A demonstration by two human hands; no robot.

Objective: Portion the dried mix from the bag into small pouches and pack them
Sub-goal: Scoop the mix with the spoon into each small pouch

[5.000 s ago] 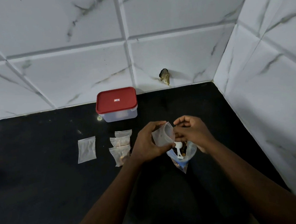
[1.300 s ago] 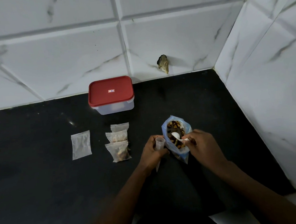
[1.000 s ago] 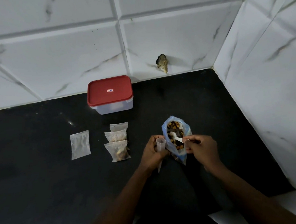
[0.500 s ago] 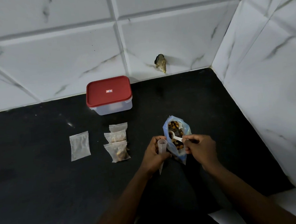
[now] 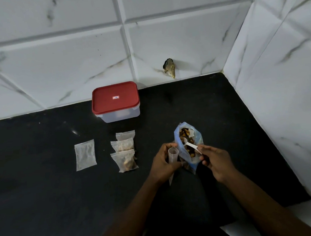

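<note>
The left hand (image 5: 162,163) hides much of the pouch (image 5: 172,153); the lid label (image 5: 115,97) is too small to read.

White marble-tile walls (image 5: 73,55), black counter (image 5: 37,199), dim.

Black counter (image 5: 46,199) met white marbled wall tiles (image 5: 55,69) in the corner, and low on the back wall sat a ragged dark chip (image 5: 169,68) (brownish at the edges).

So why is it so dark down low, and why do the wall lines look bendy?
Head view: light is dim, so the counter hides detail while the tiles look bright; the wide-angle lens bows the tile lines; a glint sits near the box.
</note>
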